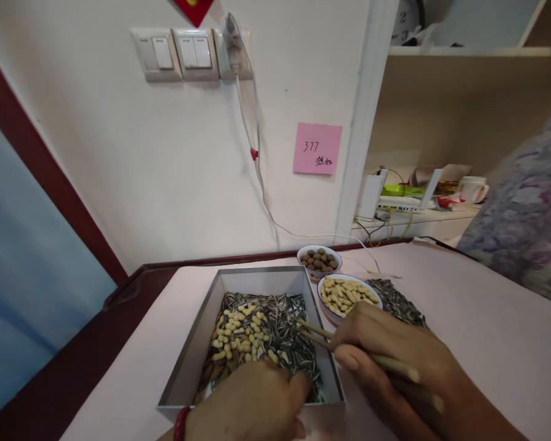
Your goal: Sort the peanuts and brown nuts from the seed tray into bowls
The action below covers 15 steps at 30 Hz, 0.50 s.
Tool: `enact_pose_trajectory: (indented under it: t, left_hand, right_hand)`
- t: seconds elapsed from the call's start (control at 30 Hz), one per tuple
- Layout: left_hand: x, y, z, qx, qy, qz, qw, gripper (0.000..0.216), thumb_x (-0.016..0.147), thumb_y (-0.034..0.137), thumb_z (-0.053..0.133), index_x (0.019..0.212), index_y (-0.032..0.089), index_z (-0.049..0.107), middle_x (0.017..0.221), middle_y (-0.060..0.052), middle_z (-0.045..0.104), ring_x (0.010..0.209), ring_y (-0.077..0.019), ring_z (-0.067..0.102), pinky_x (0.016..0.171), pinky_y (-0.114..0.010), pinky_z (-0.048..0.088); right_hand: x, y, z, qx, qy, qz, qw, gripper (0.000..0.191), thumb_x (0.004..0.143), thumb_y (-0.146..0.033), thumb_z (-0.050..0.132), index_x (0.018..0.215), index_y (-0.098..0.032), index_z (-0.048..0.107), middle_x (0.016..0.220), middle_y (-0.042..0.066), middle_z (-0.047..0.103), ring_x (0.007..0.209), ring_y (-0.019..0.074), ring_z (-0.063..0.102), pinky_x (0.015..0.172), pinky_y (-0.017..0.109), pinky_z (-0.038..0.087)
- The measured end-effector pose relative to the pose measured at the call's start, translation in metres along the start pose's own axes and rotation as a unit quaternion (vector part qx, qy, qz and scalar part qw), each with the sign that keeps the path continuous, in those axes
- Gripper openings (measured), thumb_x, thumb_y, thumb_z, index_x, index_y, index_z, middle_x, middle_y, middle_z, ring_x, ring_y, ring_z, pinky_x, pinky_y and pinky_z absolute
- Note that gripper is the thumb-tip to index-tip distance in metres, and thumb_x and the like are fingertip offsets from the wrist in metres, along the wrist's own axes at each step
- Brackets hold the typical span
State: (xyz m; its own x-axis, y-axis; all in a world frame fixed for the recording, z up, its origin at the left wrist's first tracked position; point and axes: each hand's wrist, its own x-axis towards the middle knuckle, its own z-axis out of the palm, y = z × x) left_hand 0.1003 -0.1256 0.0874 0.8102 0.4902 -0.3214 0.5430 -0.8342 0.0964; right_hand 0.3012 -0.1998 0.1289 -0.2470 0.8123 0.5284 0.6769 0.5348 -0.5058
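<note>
A grey open box point(190, 343) holds striped sunflower seeds point(287, 318), a heap of peanuts in the shell point(239, 331) and several brown nuts point(217, 372) near its front left corner. My right hand point(390, 361) grips a pair of chopsticks point(319, 337), whose slightly parted tips are above the seeds inside the box's right wall. Nothing clear shows between the tips. My left hand point(252, 398), with a red bracelet at the wrist, lies across the box's front wall. Its fingers curl downward, and what they hold, if anything, is hidden.
Behind my right hand stand a bowl of peanuts point(346, 295) and a bowl of round brown nuts point(320, 261). Loose sunflower seeds point(397, 301) lie on the pink-covered table point(482, 312). A white cable point(298, 234) runs onto the table. A person in flowered clothing point(528, 208) is at the right.
</note>
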Motion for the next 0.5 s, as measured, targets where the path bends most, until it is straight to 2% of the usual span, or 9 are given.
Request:
enact_pose_trajectory:
  t: [0.13, 0.23, 0.33, 0.4, 0.47, 0.5]
  left_hand:
    - [-0.003, 0.005, -0.006, -0.015, -0.060, -0.033, 0.998, 0.024, 0.096, 0.029, 0.059, 0.113, 0.015, 0.069, 0.088, -0.015, 0.079, 0.073, -0.0331, 0.076, 0.061, -0.039, 0.060]
    - [-0.007, 0.013, -0.014, -0.028, -0.081, -0.063, 0.994, 0.025, 0.094, 0.023, 0.057, 0.113, 0.015, 0.071, 0.090, -0.017, 0.079, 0.078, -0.0356, 0.077, 0.062, -0.040, 0.060]
    - [-0.007, 0.015, -0.002, -0.048, -0.098, -0.090, 0.990, 0.029, 0.092, 0.018, 0.051, 0.110, 0.017, 0.074, 0.093, -0.019, 0.078, 0.079, -0.0390, 0.077, 0.059, -0.042, 0.058]
    - [-0.004, 0.013, 0.018, -0.074, -0.068, -0.085, 0.991, 0.030, 0.093, 0.024, 0.049, 0.105, 0.017, 0.075, 0.085, -0.018, 0.078, 0.069, -0.0366, 0.075, 0.052, -0.038, 0.054]
    - [-0.002, 0.009, 0.039, -0.147, 0.011, -0.057, 0.987, 0.029, 0.096, 0.029, 0.048, 0.097, 0.018, 0.075, 0.071, -0.011, 0.074, 0.060, -0.0245, 0.071, 0.051, -0.028, 0.050]
    - [-0.002, 0.007, 0.048, -0.162, 0.022, -0.048, 0.985, 0.031, 0.098, 0.032, 0.047, 0.094, 0.019, 0.075, 0.068, -0.009, 0.073, 0.057, -0.0211, 0.068, 0.050, -0.025, 0.048]
  right_hand:
    - [0.008, 0.014, 0.015, 0.004, -0.013, 0.038, 0.999, 0.033, 0.105, -0.033, 0.039, 0.079, -0.022, 0.058, 0.077, 0.001, 0.060, 0.070, 0.0156, 0.060, 0.061, 0.029, 0.046]
    - [0.010, 0.021, 0.024, 0.002, -0.030, 0.072, 0.997, 0.034, 0.104, -0.033, 0.040, 0.076, -0.022, 0.056, 0.077, 0.001, 0.060, 0.071, 0.0165, 0.060, 0.061, 0.029, 0.043]
    - [0.011, 0.023, 0.028, 0.007, -0.054, 0.105, 0.993, 0.034, 0.103, -0.033, 0.041, 0.075, -0.021, 0.054, 0.079, 0.002, 0.060, 0.074, 0.0172, 0.059, 0.065, 0.030, 0.042]
    - [0.012, 0.023, 0.030, 0.007, -0.064, 0.120, 0.991, 0.035, 0.103, -0.035, 0.041, 0.075, -0.021, 0.055, 0.080, 0.002, 0.060, 0.075, 0.0177, 0.059, 0.066, 0.031, 0.041]
    - [0.014, 0.023, 0.030, 0.007, -0.074, 0.132, 0.988, 0.036, 0.103, -0.036, 0.041, 0.074, -0.021, 0.055, 0.081, 0.002, 0.061, 0.076, 0.0181, 0.059, 0.067, 0.032, 0.040]
    - [0.014, 0.023, 0.031, 0.010, -0.078, 0.135, 0.988, 0.036, 0.103, -0.037, 0.041, 0.074, -0.021, 0.055, 0.081, 0.003, 0.061, 0.076, 0.0183, 0.059, 0.067, 0.032, 0.040]
